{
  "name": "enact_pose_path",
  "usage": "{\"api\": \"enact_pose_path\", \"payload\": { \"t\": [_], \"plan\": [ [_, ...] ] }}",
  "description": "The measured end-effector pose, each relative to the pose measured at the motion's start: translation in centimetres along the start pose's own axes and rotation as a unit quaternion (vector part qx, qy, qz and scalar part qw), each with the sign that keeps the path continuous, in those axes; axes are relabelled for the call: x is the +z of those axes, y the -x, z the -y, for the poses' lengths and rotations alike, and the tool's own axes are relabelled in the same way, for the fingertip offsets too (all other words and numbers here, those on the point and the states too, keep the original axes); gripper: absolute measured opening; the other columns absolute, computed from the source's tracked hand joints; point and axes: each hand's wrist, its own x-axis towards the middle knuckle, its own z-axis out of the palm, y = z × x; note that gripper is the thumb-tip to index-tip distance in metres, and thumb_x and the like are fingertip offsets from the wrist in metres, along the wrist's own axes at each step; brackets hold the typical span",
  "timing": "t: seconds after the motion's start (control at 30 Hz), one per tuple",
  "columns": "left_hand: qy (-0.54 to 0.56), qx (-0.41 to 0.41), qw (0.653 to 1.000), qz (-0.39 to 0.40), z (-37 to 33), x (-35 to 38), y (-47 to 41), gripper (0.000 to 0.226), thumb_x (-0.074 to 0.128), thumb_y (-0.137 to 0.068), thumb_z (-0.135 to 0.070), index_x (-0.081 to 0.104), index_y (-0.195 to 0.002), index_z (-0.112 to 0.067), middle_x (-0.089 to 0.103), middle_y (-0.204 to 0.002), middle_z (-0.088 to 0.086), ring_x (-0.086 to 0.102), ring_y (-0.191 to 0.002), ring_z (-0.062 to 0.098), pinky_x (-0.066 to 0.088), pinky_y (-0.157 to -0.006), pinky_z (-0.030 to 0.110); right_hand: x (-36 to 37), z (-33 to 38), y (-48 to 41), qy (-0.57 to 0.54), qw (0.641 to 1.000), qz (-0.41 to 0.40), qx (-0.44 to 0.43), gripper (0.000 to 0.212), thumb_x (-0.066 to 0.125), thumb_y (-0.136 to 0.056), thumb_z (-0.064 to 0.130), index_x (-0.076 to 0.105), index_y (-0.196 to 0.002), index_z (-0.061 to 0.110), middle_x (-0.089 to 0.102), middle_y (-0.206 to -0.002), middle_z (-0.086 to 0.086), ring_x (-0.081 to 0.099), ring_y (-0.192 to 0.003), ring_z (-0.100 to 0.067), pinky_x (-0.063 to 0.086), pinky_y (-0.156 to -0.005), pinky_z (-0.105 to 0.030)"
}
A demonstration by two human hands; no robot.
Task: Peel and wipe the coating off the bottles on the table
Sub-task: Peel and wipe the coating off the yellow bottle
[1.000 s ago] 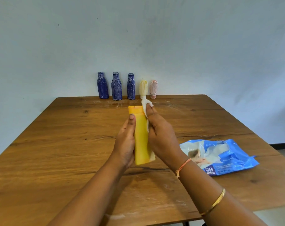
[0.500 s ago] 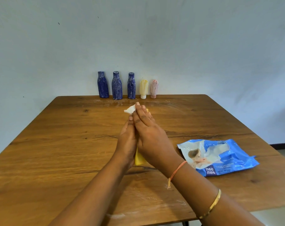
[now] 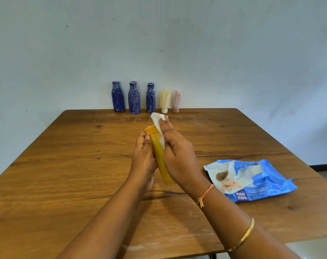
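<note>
Above the middle of the wooden table (image 3: 65, 165) I hold a yellow bottle (image 3: 159, 154) with its orange cap pointing away from me. My left hand (image 3: 144, 157) grips the bottle from the left, thumb near the cap. My right hand (image 3: 177, 154) presses a white wet wipe (image 3: 158, 119) against the bottle's right side, and the wipe's end sticks out past my fingertips. Three blue bottles streaked with white coating (image 3: 134, 98) stand at the far edge by the wall. A pale yellow bottle (image 3: 164, 101) and a pink bottle (image 3: 176, 101) stand cap-down to their right.
A blue pack of wet wipes (image 3: 252, 178) lies on the table to the right of my right forearm. White smears and flakes mark the tabletop near the front edge and in front of the row of bottles. The wall runs right behind the bottles.
My right hand slid across the bottle with the wipe, covering it half a second ago, and now lies along its right side again. The bottle is tilted slightly leftward at the cap.
</note>
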Motion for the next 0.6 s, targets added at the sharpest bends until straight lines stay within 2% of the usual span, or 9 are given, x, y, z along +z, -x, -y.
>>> {"api": "enact_pose_path", "payload": {
  "t": [0.1, 0.17, 0.23, 0.3, 0.37, 0.43, 0.53, 0.6],
  "plan": [
    [0.015, 0.019, 1.000, -0.012, -0.1, 0.1, 0.1, 0.034, 0.034, -0.101, -0.030, 0.043, -0.134, -0.031, 0.063, -0.121, 0.002, 0.062, -0.108, 0.017, 0.052, -0.080, 0.028, 0.1, -0.2, 0.0, 0.012, 0.999, 0.037, -0.032, 0.050, 0.043, -0.090, -0.003, 0.039, -0.139, 0.008, 0.027, -0.151, 0.000, 0.024, -0.135, -0.002, 0.026, -0.111, -0.018],
    [0.038, 0.012, 0.999, 0.017, 0.0, 0.4, 0.6, 0.044, 0.039, -0.094, -0.044, 0.044, -0.134, -0.028, 0.065, -0.119, 0.002, 0.063, -0.108, 0.014, 0.050, -0.082, 0.027, 0.2, -0.5, -0.2, -0.022, 0.999, 0.038, -0.025, 0.044, 0.042, -0.091, -0.004, 0.046, -0.134, 0.003, 0.032, -0.149, -0.002, 0.025, -0.136, -0.003, 0.025, -0.113, -0.022],
    [0.052, -0.004, 0.997, 0.054, 0.1, 0.5, 1.0, 0.064, 0.046, -0.081, -0.055, 0.043, -0.137, -0.026, 0.064, -0.122, 0.003, 0.061, -0.112, 0.015, 0.048, -0.090, 0.033, 0.1, -0.7, -0.5, -0.087, 0.995, 0.038, 0.017, 0.043, 0.041, -0.092, -0.004, 0.046, -0.134, 0.005, 0.036, -0.146, -0.002, 0.028, -0.133, -0.001, 0.025, -0.112, -0.021],
    [0.044, 0.000, 0.996, 0.073, 0.1, 0.5, 1.2, 0.066, 0.048, -0.079, -0.054, 0.042, -0.139, -0.025, 0.062, -0.126, 0.004, 0.060, -0.115, 0.018, 0.046, -0.096, 0.039, 0.1, -1.2, -0.5, -0.127, 0.989, 0.042, 0.059, 0.044, 0.040, -0.094, -0.003, 0.043, -0.136, 0.009, 0.038, -0.145, 0.002, 0.030, -0.133, -0.002, 0.029, -0.113, -0.030],
    [0.062, -0.009, 0.994, 0.090, 0.0, 0.5, 1.3, 0.058, 0.046, -0.084, -0.043, 0.043, -0.138, -0.021, 0.062, -0.126, 0.007, 0.059, -0.116, 0.020, 0.044, -0.101, 0.039, -0.1, -1.6, -0.5, -0.080, 0.995, 0.032, 0.050, 0.046, 0.038, -0.094, -0.003, 0.041, -0.138, 0.010, 0.035, -0.147, 0.002, 0.026, -0.134, -0.001, 0.023, -0.116, -0.034],
    [0.091, -0.029, 0.988, 0.117, -0.1, 0.6, 1.3, 0.050, 0.043, -0.086, -0.036, 0.048, -0.133, -0.018, 0.064, -0.121, 0.008, 0.060, -0.114, 0.019, 0.045, -0.101, 0.035, 0.0, -1.5, -0.3, -0.008, 1.000, 0.019, 0.004, 0.049, 0.038, -0.092, -0.004, 0.038, -0.139, 0.008, 0.031, -0.149, -0.002, 0.020, -0.135, 0.001, 0.012, -0.118, -0.033],
    [0.107, -0.041, 0.984, 0.133, -0.1, 0.4, 1.0, 0.035, 0.036, -0.095, -0.030, 0.054, -0.124, -0.019, 0.068, -0.113, 0.003, 0.063, -0.107, 0.014, 0.052, -0.089, 0.025, 0.1, -0.8, -0.1, 0.068, 0.993, 0.032, -0.088, 0.052, 0.030, -0.088, 0.005, 0.037, -0.139, 0.004, 0.026, -0.150, -0.005, 0.015, -0.136, -0.003, 0.003, -0.117, -0.026],
    [0.108, -0.042, 0.985, 0.126, 0.0, 0.1, 0.9, 0.035, 0.030, -0.100, -0.029, 0.055, -0.123, -0.019, 0.068, -0.113, 0.004, 0.064, -0.106, 0.014, 0.054, -0.085, 0.024, 0.1, -1.2, -0.1, 0.112, 0.986, 0.045, -0.119, 0.056, 0.028, -0.084, 0.007, 0.037, -0.139, 0.005, 0.026, -0.150, -0.007, 0.014, -0.138, -0.007, 0.001, -0.116, -0.024]
  ]
}}
